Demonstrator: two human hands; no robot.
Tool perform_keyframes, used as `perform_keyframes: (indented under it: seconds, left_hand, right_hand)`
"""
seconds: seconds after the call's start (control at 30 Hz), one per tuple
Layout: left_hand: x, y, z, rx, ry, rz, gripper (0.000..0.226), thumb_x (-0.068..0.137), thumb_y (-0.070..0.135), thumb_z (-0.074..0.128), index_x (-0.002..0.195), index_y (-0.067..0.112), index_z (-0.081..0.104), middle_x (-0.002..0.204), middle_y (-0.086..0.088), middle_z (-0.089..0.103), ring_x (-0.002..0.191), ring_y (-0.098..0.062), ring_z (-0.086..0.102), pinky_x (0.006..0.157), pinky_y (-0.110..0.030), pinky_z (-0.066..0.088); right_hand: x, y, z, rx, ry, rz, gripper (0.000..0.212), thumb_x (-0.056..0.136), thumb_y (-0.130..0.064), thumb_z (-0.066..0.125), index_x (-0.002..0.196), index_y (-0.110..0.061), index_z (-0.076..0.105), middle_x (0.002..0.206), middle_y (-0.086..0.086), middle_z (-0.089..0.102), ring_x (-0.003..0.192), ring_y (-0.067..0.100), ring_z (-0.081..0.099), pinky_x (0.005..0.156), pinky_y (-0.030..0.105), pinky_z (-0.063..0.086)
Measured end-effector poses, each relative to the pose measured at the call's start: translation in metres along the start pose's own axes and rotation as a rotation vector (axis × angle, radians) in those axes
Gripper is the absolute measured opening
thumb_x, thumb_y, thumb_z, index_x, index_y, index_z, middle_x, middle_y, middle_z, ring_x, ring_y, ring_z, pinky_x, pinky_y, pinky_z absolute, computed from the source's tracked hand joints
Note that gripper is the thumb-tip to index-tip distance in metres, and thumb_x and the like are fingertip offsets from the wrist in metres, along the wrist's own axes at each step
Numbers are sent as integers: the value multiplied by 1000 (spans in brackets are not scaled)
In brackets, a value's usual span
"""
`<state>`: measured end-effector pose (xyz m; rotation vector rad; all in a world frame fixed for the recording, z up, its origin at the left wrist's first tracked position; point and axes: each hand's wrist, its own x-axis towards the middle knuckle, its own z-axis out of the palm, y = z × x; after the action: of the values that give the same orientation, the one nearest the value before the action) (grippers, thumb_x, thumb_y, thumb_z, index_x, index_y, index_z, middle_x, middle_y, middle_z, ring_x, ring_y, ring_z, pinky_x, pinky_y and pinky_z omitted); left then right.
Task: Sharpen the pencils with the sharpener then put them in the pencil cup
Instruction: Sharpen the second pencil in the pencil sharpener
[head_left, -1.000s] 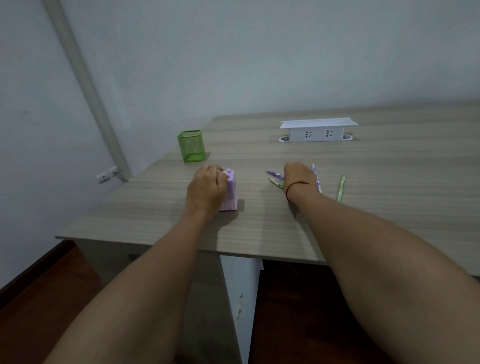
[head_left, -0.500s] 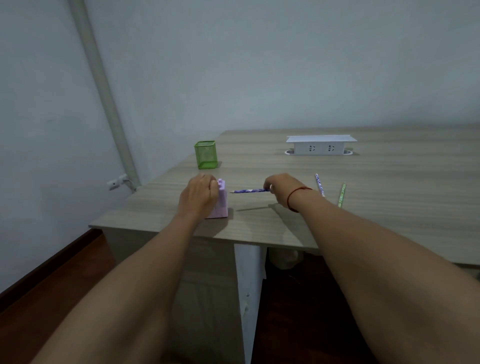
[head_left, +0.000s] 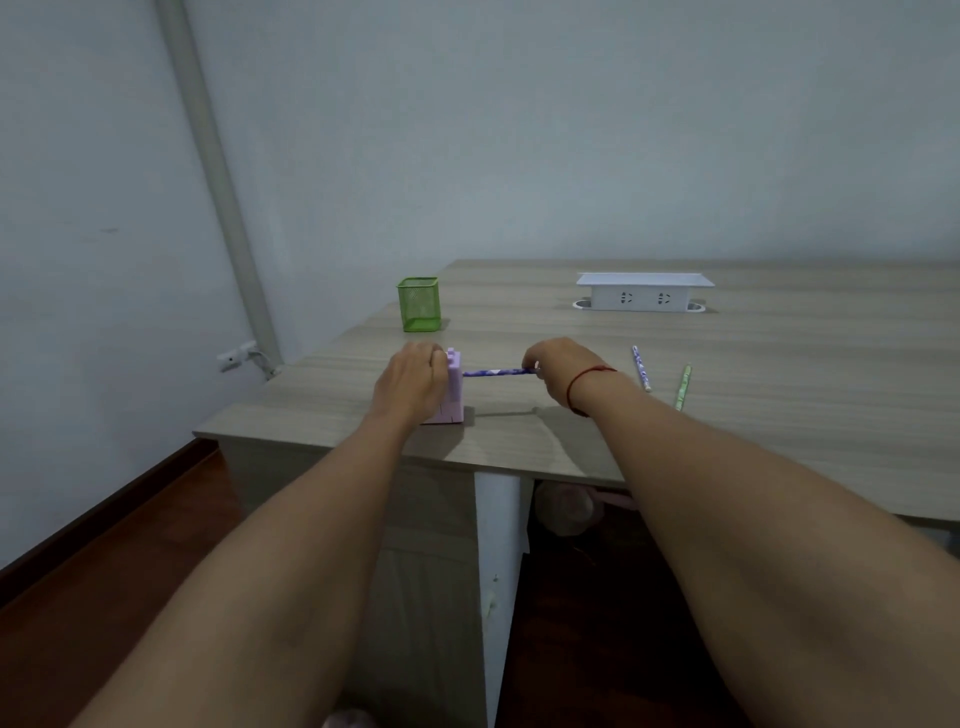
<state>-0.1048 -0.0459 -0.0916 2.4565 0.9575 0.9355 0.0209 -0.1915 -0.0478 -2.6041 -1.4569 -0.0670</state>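
Observation:
A lilac box-shaped sharpener (head_left: 453, 388) stands near the table's front left corner, and my left hand (head_left: 412, 382) wraps over its left side and top. My right hand (head_left: 560, 368) pinches the back end of a blue patterned pencil (head_left: 497, 372), held level above the table with its tip at the sharpener's right face. Two more pencils lie on the table to the right: a blue-white one (head_left: 641, 368) and a green one (head_left: 682, 386). The green mesh pencil cup (head_left: 418, 304) stands behind the sharpener, empty as far as I can see.
A white pop-up socket box (head_left: 644, 293) sits at the back of the wooden table (head_left: 779, 364). The front table edge runs just below my hands. A wall and a pipe are to the left; wood floor lies below.
My right hand picked a blue pencil up off the table and carried it left, until its tip reached the sharpener. My left hand stayed on the sharpener. The camera tilted upward.

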Motion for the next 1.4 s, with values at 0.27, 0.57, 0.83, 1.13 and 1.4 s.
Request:
perform_keyframes:
  seconds: [0.27,0.57,0.83,1.13,1.4]
  left_hand:
    - [-1,7,0,-30,-4,5,36,97,18,30,102,1,61,109,-21,58,101,-35,54,87,-40,44]
    - [-1,9,0,2,3,31,34,97,19,29,100,3,59,106,-20,59,95,-35,55,88,-47,46]
    - [-2,12,-9,100,-67,47,36,98,27,28,99,6,57,104,-17,60,95,-34,57,84,-44,49]
    - [-12,-17,-36,-211,30,-111,42,99,16,33,140,7,32,124,-18,55,108,-34,56,95,-39,45]
    - [-22,-40,-31,165,-302,-33,23,91,7,45,109,6,60,117,-19,62,104,-34,58,88,-40,47]
  right_hand:
    - [11,-7,20,-32,49,-54,31,95,-4,46,115,-13,68,112,15,66,87,29,57,72,29,38]
    - [15,-30,16,-69,101,-101,29,97,-6,47,119,-9,66,116,17,64,106,33,62,82,32,46]
    - [9,-50,20,28,136,-127,43,89,4,48,131,-6,47,132,18,51,121,35,53,100,41,45]
    - [13,-85,12,-8,38,-305,69,83,7,60,145,-9,34,147,12,39,135,28,42,111,38,37]
    - [18,-97,16,-38,53,-276,61,84,-24,69,136,-8,41,136,14,46,122,31,52,99,40,47]
